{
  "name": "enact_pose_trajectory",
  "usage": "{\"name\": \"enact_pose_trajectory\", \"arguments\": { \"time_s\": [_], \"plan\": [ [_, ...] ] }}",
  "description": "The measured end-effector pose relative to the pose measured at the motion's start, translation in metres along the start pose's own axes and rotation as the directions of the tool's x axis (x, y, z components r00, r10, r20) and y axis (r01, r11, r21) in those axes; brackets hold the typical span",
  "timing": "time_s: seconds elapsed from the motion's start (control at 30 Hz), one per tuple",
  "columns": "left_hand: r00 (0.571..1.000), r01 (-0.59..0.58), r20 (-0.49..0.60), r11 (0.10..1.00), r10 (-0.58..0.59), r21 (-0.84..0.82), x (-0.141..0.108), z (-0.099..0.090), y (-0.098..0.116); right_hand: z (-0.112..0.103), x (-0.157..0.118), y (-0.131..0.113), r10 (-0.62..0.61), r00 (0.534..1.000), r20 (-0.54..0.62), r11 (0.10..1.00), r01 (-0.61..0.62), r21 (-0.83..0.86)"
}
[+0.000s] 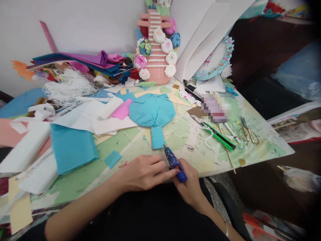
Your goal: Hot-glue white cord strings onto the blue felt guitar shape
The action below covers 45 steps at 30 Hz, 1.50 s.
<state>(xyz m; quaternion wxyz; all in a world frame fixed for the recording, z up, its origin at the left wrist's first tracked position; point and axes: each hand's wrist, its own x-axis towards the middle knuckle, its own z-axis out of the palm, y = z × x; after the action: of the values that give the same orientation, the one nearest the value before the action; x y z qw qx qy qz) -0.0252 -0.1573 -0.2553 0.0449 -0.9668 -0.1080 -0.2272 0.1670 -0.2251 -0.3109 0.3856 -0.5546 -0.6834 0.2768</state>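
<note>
At the table's near edge, the right hand (189,183) is wrapped around the rear of a dark-blue, patterned, pen-shaped tool (172,159), barrel angled up and left so the narrow tip points away from the body, probably for steering it like a pen. Tip sits at the lower right corner of a turquoise, rectangular, paper-covered tab (157,138); over it or just beside it, hard to say from this angle. Tab joins a broad, rounded, turquoise, paper-covered shape (152,108) lying flat mid-table; stem faces the wearer, which looks chosen for easy reach. The left hand (144,173) is palm-down, fingers loosely bent and close together, one fingertip reaching the tool's side. Reads as steadying or working something on the barrel; can't tell if it's pinching anything. Neither hand is on the turquoise piece, so it seems to rest by its own weight. Folded turquoise paper sheet (74,149) is off to the left, likely as stock within arm's reach. Slim green plastic cutter (222,138) and gold-handled metal scissors (245,128) lie on the right, apart from the work, presumably parked within right-hand reach. Pink guitar-shaped panel with paper flowers (156,68) stands upright at the back, which keeps it off the work area.
</note>
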Motion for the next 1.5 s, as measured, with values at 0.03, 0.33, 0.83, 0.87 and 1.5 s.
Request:
{"name": "enact_pose_trajectory", "arguments": {
  "time_s": [0.03, 0.33, 0.83, 0.87, 1.5],
  "plan": [
    [0.999, -0.041, 0.011, 0.999, 0.041, 0.03, 0.002, -0.003, -0.003, 0.001, 0.0, -0.001, 0.006, 1.0, 0.002, 1.0, -0.006, -0.003],
    [0.976, -0.211, -0.024, 0.966, 0.217, 0.152, 0.003, -0.001, -0.012, 0.005, 0.003, -0.001, 0.056, 0.996, 0.064, 0.998, -0.057, 0.011],
    [0.968, -0.234, -0.047, 0.956, 0.245, 0.177, 0.006, 0.002, -0.011, 0.006, 0.003, 0.001, 0.075, 0.994, 0.084, 0.997, -0.075, -0.006],
    [0.968, -0.236, -0.048, 0.956, 0.248, 0.175, 0.006, 0.002, -0.012, 0.006, 0.003, 0.001, 0.076, 0.994, 0.083, 0.997, -0.076, -0.004],
    [0.978, -0.201, -0.04, 0.974, 0.206, 0.109, 0.005, -0.003, -0.001, 0.001, -0.008, -0.004, 0.029, 0.995, 0.096, 0.999, -0.028, -0.016]
  ]
}}
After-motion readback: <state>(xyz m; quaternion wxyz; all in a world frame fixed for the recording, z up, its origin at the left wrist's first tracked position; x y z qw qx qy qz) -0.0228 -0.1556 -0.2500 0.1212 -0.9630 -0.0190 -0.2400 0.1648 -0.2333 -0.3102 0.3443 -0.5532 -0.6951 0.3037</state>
